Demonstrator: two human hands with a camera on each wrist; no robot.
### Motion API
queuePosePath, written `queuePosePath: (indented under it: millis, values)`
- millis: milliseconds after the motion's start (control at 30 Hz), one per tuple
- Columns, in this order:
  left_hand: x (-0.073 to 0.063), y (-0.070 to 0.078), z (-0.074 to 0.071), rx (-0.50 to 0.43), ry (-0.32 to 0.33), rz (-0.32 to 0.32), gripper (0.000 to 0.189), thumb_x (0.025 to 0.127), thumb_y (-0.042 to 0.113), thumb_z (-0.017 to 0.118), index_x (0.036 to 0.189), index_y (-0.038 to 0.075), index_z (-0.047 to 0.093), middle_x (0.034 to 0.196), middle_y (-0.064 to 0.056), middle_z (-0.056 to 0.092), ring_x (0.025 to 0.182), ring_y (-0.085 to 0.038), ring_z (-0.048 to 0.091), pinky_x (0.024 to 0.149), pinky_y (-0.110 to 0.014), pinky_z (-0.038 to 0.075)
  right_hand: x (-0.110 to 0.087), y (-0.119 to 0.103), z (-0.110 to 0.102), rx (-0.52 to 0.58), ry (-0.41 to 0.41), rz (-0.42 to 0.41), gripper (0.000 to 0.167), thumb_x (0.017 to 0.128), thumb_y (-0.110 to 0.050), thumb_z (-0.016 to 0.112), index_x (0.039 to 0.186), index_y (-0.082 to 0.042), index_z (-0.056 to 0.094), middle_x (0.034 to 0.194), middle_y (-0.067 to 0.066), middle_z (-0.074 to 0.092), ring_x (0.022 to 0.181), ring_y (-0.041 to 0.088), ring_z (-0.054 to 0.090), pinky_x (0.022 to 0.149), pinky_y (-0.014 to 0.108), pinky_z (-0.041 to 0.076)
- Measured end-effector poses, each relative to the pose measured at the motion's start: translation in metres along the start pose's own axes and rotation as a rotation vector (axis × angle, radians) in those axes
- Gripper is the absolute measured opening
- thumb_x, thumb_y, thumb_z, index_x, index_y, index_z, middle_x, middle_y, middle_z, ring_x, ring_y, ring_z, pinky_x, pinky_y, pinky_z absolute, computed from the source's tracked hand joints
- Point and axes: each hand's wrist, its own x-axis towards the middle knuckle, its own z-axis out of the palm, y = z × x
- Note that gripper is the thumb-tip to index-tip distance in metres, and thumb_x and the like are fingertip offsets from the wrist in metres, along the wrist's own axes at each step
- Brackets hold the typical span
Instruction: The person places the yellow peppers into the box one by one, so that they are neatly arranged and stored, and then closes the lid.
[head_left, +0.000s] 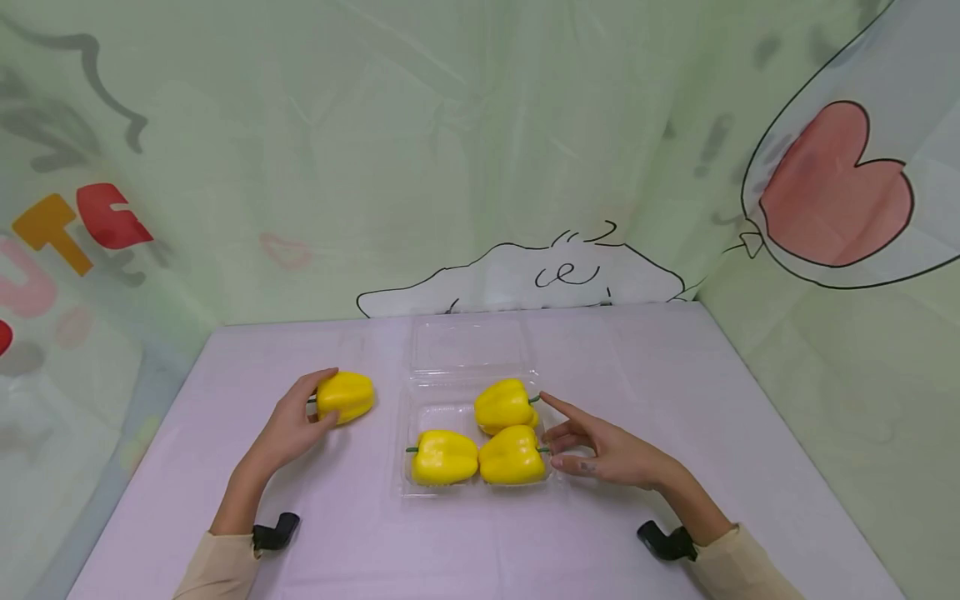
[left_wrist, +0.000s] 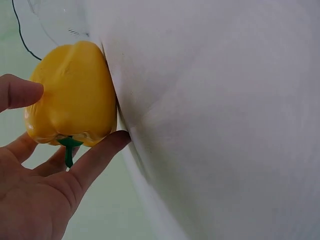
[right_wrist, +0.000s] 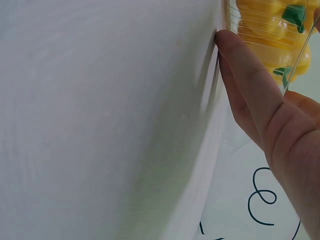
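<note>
On the left of the table, my left hand [head_left: 295, 422] has its thumb and fingers around a yellow bell pepper [head_left: 347, 397]. In the left wrist view that pepper [left_wrist: 75, 92] lies on its side against the tabletop, green stem toward the palm. A clear plastic clamshell box [head_left: 442, 414] stands at the middle with its lid [head_left: 468, 346] folded back. Inside are three more yellow peppers: one at back right [head_left: 501, 407], one at front right [head_left: 513, 456], one at front left [head_left: 445, 458]. My right hand [head_left: 600, 448] rests at the box's right wall, fingers extended along it.
A pale lilac cloth [head_left: 630, 533] covers the table. Green printed curtains [head_left: 480, 150] rise behind and along both sides of it. The box's back-left part shows its bare clear floor. Each wrist wears a black camera mount, such as the left one [head_left: 276, 532].
</note>
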Motion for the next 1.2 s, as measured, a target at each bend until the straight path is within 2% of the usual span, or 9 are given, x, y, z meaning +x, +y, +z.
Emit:
queuePosePath:
  millis: [400,667,900,1200]
  values:
    - [0.002,0.000,0.001,-0.004,-0.006,-0.024,0.066,0.097,0.007,0.067,0.159,0.004,0.042,0.160,-0.024,0.046,0.145,-0.046,0.048,0.116,-0.066,0.046,-0.001,0.002,0.001,-0.017,0.009,0.000,0.091,0.100,-0.032,0.072,0.172,-0.024,0.016,0.143,0.017,0.065,0.128,0.029,0.067,0.114,0.059,0.052]
    - [0.000,0.001,0.001,-0.010,0.001,-0.028,0.066,0.097,0.008,0.068,0.159,0.005,0.043,0.160,-0.023,0.046,0.143,-0.046,0.049,0.113,-0.065,0.050,-0.001,0.002,0.001,-0.015,0.010,-0.006,0.090,0.100,-0.033,0.072,0.171,-0.027,0.017,0.143,0.017,0.065,0.128,0.029,0.067,0.115,0.061,0.051]
    - [0.000,0.006,0.004,-0.030,0.002,-0.033,0.066,0.098,0.008,0.068,0.159,0.007,0.044,0.161,-0.022,0.046,0.144,-0.046,0.048,0.113,-0.064,0.051,-0.001,0.003,0.002,-0.011,0.013,-0.009,0.091,0.100,-0.033,0.073,0.172,-0.026,0.017,0.143,0.017,0.065,0.128,0.029,0.067,0.115,0.060,0.051]
    - [-0.002,0.020,0.008,-0.092,0.002,-0.001,0.065,0.098,0.009,0.069,0.159,0.010,0.044,0.160,-0.019,0.048,0.140,-0.042,0.052,0.109,-0.059,0.056,-0.001,0.003,0.002,-0.013,0.016,-0.010,0.091,0.100,-0.034,0.073,0.171,-0.026,0.018,0.142,0.016,0.066,0.126,0.028,0.067,0.114,0.058,0.052]
